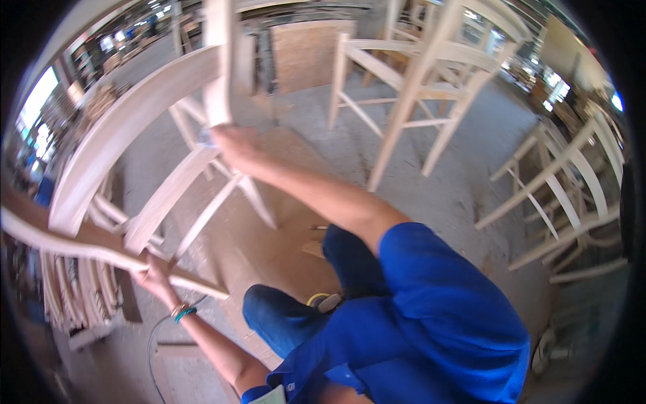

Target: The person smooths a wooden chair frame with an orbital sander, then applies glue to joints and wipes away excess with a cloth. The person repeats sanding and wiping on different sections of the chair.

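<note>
An unpainted wooden chair frame [128,124] with curved cross slats stands tilted at the left. My left hand [156,277] wraps round its near post, close to the end of the lower slat. A bracelet and a teal band sit on that wrist. Stretched out across the frame, my right hand [234,145] is closed round the far post, where the lower slat meets it. Motion blurs its fingers. A small greyish patch shows beside them, and I cannot make out what it is.
More bare wooden chairs stand at the upper right [404,84] and right [565,178]. Curved wooden parts [81,289] are stacked at the left. A brown board [282,256] lies on the floor beneath the frame. A dark cord [153,337] runs along the floor at lower left.
</note>
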Demonstrator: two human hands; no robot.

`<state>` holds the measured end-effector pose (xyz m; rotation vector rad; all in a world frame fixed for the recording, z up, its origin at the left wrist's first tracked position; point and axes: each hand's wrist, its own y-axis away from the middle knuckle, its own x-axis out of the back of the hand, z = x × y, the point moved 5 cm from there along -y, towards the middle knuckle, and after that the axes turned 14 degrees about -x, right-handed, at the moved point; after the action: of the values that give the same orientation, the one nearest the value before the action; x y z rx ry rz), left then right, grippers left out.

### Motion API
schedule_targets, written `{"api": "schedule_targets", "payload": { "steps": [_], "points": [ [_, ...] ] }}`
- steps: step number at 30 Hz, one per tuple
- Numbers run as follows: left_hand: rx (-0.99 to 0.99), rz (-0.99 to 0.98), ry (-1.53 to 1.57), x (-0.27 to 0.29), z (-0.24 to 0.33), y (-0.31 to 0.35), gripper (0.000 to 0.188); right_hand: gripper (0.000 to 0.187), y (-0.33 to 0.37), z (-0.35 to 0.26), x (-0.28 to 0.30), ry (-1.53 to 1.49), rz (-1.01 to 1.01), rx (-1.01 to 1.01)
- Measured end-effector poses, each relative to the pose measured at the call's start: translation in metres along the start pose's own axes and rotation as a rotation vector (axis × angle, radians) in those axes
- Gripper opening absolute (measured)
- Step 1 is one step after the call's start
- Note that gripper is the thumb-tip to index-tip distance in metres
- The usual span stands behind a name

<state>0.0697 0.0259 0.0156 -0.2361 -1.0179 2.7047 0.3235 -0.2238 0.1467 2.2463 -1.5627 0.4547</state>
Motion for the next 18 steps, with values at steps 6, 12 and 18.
{"api": "schedule_targets", "payload": {
  "steps": [6,12,18],
  "points": [
    [-0.088,-0.044,0.015,-0.025,0.012,0.004,0.03,0.027,-0.006,0.003,0.02,0.686,0.367,0.576],
    [-0.074,0.042,-0.207,0.021,0.009,-0.008,0.032,0.038,0.026,-0.013,-0.019,0.58,0.081,0.407],
    [-0.062,0.007,-0.073,-0.012,0.029,-0.001,0.028,0.047,0.011,-0.005,-0.001,0.723,0.443,0.628]
  ]
}}
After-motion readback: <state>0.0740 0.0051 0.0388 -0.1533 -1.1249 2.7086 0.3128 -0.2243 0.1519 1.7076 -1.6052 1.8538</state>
